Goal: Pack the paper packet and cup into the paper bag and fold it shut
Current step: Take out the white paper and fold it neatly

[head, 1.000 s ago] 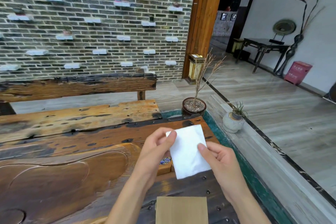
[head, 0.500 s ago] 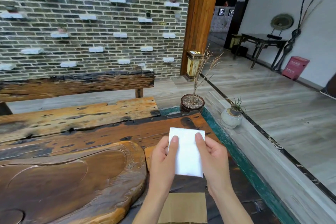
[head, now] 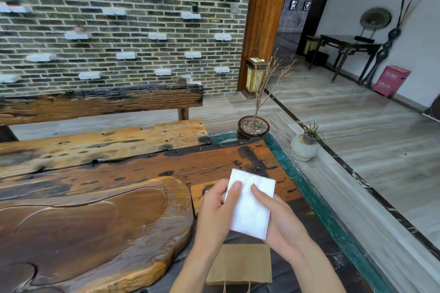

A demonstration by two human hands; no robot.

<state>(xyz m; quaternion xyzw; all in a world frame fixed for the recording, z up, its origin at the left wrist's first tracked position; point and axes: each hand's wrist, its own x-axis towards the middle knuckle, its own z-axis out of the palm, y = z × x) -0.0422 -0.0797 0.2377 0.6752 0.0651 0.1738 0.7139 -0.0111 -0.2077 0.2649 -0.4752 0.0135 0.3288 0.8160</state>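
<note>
Weathered wooden planks form the surface [head: 147, 169], with a carved, glossy wooden tray slab [head: 90, 226] laid on its left part and a grey brick wall [head: 119, 31] seen behind. Above the near right part of the surface a white paper packet [head: 250, 207] is held up between both hands, clear of the wood. The left hand [head: 216, 211] is closed on the packet's left edge, its thumb laid flat on the front face and its fingers curled behind. The right hand [head: 283, 223] is closed on the right edge and lower corner, with the thumb pressed on the front face close to the left thumb and the palm cupped under the paper. The packet is tilted slightly, its upper edge away from the camera. Directly below the hands, a brown paper bag [head: 240, 264] is seen lying flat on the surface, with thin handle cords showing at its near edge. A potted bare twig [head: 253, 126] is placed past the far right corner. The cup cannot be made out.
</note>
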